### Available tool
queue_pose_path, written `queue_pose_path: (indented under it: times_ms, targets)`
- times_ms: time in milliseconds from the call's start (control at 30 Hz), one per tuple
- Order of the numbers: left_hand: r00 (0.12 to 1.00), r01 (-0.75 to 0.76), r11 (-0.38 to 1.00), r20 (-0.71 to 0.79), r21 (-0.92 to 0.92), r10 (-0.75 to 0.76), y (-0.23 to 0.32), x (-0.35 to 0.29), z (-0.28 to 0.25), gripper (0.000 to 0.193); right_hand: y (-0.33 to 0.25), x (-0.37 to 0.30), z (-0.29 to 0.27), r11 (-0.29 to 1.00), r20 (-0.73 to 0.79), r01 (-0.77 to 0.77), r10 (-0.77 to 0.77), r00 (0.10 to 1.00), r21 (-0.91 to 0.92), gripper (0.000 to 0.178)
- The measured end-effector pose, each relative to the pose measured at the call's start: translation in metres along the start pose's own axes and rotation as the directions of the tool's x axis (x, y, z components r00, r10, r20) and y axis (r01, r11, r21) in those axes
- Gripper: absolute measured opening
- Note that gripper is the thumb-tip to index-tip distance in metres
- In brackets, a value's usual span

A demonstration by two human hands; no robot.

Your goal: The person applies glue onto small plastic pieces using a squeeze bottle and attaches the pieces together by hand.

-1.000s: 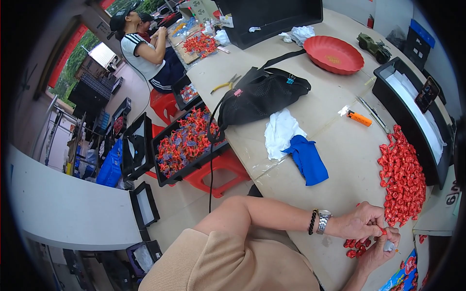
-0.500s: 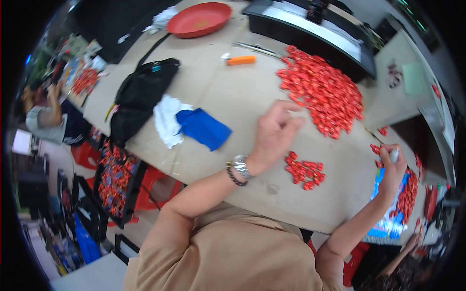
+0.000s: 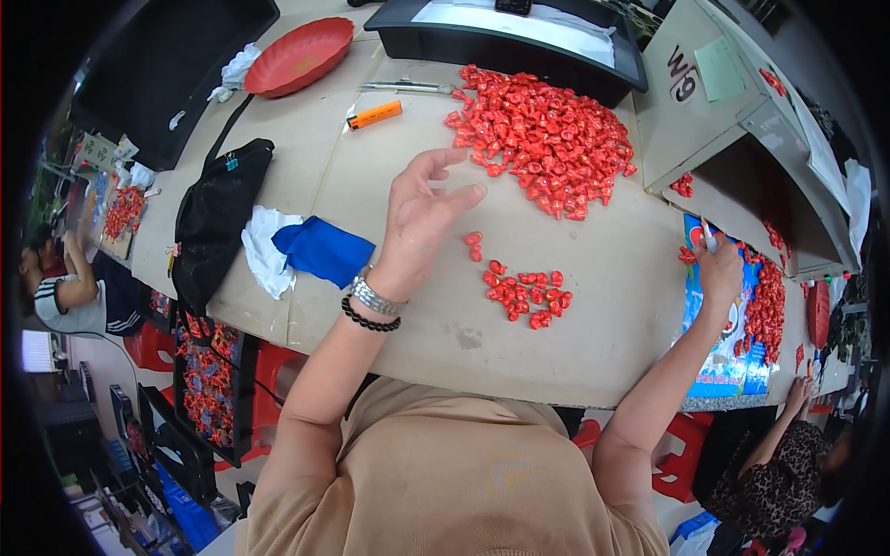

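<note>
My left hand [image 3: 419,206] hovers above the table with thumb and fingers apart and nothing visible between them. Its fingertips are just left of a large pile of small shiny red pieces [image 3: 547,139]. Below and to the right of this hand lie a pair of red pieces [image 3: 474,245] and a small loose cluster of red pieces [image 3: 528,295]. Over at the right, my right hand [image 3: 721,271] is closed around a slim white pen-like tool [image 3: 708,235], its tip pointing up. That hand is above a blue printed sheet [image 3: 709,357] bearing more red pieces [image 3: 767,310].
A black tray [image 3: 501,44] and grey metal box [image 3: 691,111] stand behind the pile. Leftward are an orange lighter [image 3: 375,115], red dish [image 3: 301,57], blue cloth [image 3: 324,250] and black bag [image 3: 218,218]. Other people sit at far left [image 3: 72,296] and lower right [image 3: 783,463].
The whole view has shifted, so the table things appear farther left. My left hand's fingers have spread wider. My right hand still holds the white tool.
</note>
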State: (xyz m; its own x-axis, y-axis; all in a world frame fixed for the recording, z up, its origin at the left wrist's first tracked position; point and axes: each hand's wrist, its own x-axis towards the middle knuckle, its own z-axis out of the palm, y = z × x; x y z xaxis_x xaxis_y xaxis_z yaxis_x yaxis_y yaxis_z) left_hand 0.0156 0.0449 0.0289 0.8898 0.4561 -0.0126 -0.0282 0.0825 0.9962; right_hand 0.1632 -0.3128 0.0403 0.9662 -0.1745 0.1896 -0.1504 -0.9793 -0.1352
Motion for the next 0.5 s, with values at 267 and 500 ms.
queue_pose_path:
  times_ms: [267,500]
  targets:
    - [0.877,-0.419,0.318,0.289,0.851,0.383,-0.031,0.07,-0.01,0.096,-0.026,-0.018,-0.02,0.993,-0.165,0.032,-0.012,0.986,0.116,0.02]
    - [0.843,-0.495,0.261,0.385,0.829,0.376,-0.049,0.099,-0.001,0.091,-0.044,-0.022,-0.009,0.961,-0.194,0.178,-0.137,0.971,0.211,0.019]
